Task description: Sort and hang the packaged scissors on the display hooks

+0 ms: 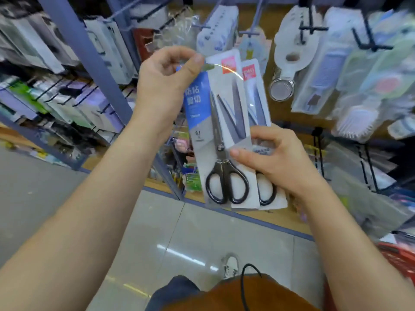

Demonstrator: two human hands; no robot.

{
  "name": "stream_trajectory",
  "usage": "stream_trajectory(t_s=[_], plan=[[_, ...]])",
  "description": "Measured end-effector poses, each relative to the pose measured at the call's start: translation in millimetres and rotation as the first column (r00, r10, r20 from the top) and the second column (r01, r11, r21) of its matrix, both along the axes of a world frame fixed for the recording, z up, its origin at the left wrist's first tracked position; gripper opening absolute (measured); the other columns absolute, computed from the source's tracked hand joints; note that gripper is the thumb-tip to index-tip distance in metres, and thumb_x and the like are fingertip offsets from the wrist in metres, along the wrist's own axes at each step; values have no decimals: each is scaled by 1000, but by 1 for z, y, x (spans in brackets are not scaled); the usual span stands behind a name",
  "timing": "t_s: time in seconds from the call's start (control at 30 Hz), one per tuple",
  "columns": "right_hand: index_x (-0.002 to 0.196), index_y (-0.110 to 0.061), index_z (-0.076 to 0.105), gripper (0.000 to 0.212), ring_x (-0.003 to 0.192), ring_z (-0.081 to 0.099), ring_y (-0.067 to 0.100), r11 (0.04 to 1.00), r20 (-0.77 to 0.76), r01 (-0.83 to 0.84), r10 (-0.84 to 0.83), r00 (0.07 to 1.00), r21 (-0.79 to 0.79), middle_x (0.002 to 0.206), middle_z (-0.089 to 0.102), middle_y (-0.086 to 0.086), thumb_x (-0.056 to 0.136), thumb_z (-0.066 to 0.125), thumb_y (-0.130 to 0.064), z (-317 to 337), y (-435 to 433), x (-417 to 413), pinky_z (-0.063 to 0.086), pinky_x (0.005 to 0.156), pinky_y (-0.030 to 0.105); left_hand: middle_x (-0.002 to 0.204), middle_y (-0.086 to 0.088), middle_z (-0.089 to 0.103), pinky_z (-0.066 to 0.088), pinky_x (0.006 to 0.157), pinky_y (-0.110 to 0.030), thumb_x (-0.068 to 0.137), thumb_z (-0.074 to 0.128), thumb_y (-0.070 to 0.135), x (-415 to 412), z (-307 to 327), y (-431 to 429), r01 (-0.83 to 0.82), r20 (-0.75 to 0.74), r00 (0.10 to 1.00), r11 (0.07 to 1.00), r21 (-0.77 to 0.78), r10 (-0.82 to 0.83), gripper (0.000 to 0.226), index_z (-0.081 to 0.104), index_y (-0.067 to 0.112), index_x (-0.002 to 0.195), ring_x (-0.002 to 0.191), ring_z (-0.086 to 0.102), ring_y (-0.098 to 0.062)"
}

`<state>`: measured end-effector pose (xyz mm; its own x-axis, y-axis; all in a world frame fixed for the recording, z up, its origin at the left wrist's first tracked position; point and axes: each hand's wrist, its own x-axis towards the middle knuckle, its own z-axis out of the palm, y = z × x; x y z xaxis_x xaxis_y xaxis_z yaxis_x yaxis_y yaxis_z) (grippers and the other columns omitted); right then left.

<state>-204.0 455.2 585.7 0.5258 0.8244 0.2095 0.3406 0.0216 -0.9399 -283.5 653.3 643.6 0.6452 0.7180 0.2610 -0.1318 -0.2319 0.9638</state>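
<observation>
I hold a small stack of packaged scissors upright in front of the display. The front pack (221, 140) has a blue-and-grey card and black-handled scissors. Behind it, fanned to the right, sit a second pack (258, 97) and part of a third, both with red labels at the top. My left hand (166, 84) pinches the top left corner of the front pack. My right hand (269, 158) grips the stack's lower right side, thumb across the front. Display hooks (253, 30) stick out above the packs.
Hanging goods fill the rack: white packs (217, 30) above, a shower head pack (285, 63) and brushes (357, 113) to the right. Blue shelf posts (89, 57) with boxed goods stand left. A red basket (399, 257) sits low right. Tiled floor lies below.
</observation>
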Motion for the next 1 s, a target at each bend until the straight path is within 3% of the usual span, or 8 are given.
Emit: stream_trajectory(t_s=[0.27,0.4,0.47,0.6,0.73,0.83,0.9,1.0], plan=[[70,-11,65,26,66,44,18,977,151,199,-208,966,70,68,52,17,81,79,-31,27,12,31,35,64,25,74,-4,74,58,73,-37,88,65,6,61,45,13,362,95,932,908,-212,-350,7,69,7,83,67,69,-17],[79,-33,75,13,78,63,12,947,130,289,-307,943,140,78,72,-8,80,78,-46,41,16,40,48,74,26,79,-11,74,58,71,-39,92,59,3,82,70,7,438,237,891,870,-224,-387,9,67,0,92,71,70,-23],[83,-35,75,18,80,65,2,920,101,338,-362,927,197,84,75,-9,78,76,-52,52,17,45,49,75,19,75,-10,73,57,66,-35,93,59,4,95,85,6,430,276,888,878,-209,-369,11,68,3,87,66,69,-22],[91,-21,76,57,85,66,25,876,101,413,-448,888,249,89,71,16,72,65,-75,74,18,59,52,78,38,73,-11,69,56,62,-32,94,62,7,118,113,1,399,291,892,905,-149,-346,13,70,7,83,63,66,-21],[85,-10,73,45,74,60,16,899,84,380,-405,911,218,82,67,18,84,70,-54,95,15,72,48,71,33,62,-5,63,48,56,-24,93,65,14,135,133,0,373,219,907,927,-27,-359,18,62,7,77,53,58,-17],[90,-10,75,47,83,67,33,913,20,360,-370,929,193,93,72,21,74,79,-54,104,15,82,53,83,48,53,1,55,42,49,-22,93,64,14,147,148,5,323,200,925,946,31,-322,32,54,15,63,45,51,-10],[87,-8,72,55,72,59,29,932,51,318,-331,942,175,81,66,20,70,79,-59,112,14,89,48,75,41,66,-4,67,54,57,-33,92,67,15,155,158,8,316,223,921,948,48,-319,23,63,13,69,60,64,-16],[69,-18,66,35,65,48,6,951,171,291,-305,937,103,64,50,-2,84,65,-49,124,11,97,39,66,22,80,-15,67,52,69,-42,88,68,27,165,172,8,301,221,920,944,132,-324,20,68,13,73,73,60,-25]])
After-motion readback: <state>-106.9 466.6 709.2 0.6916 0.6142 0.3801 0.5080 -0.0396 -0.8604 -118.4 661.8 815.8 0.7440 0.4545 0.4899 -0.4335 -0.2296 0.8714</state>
